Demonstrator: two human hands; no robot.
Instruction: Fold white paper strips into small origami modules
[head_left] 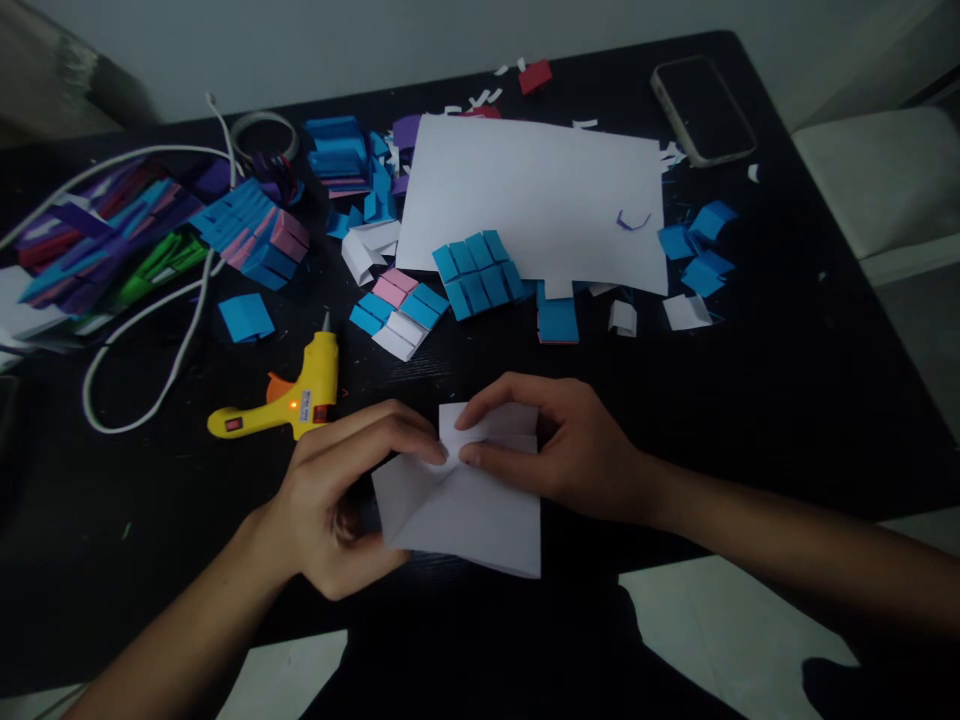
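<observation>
Both hands are closed on a creased piece of white paper (480,525), which sits between them above the near part of a black table (787,400). The left hand (311,500) grasps its left side, thumb low by the bottom left corner and fingertips at the central crease; the right hand (581,450) grips its upper right part, index finger and thumb meeting the paper close to the left fingertips. Just beyond the left hand, partly hidden by it, lies a yellow hot glue gun (319,370) with a glowing orange light, nozzle pointing away from the grip. Straight ahead of the grip are a pink, blue and white paper block (396,318) and, just right of that, a blue paper block (478,275) touching a large white sheet (525,190) farther off. Beyond the right hand lie blue folded pieces (705,272) and, farthest out, a smartphone (705,110). Away left of the grip, a white cable (196,310) loops around a blue paper square (246,317).
</observation>
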